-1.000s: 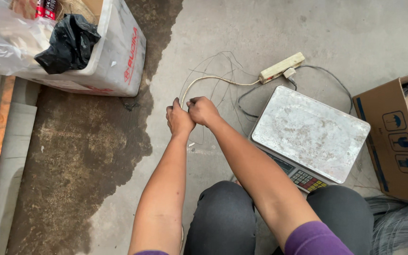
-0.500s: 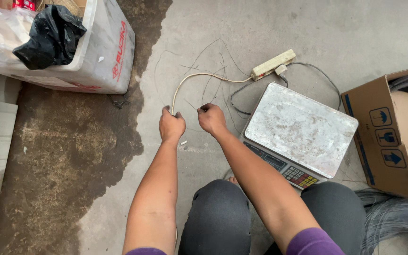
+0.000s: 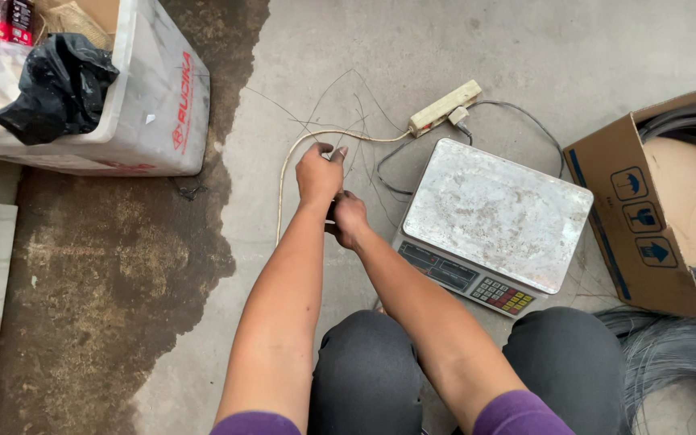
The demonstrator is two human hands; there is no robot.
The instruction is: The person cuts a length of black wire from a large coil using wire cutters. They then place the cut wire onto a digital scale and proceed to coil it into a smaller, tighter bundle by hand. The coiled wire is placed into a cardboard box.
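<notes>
The left hand was raised over the concrete floor just left of the scale, fingers curled together, pinching thin wire. The right hand sat just below it, touching its wrist, fingers closed; what they gripped could not be told. The wire strands fanned out beyond the hands, left of the scale, toward the power strip at its far edge.

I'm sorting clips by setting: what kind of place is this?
Probably a small workshop or storeroom floor: bare, stained concrete floor, a digital weighing scale set on the ground, and coils of thin wire beside an open cardboard box.
</notes>
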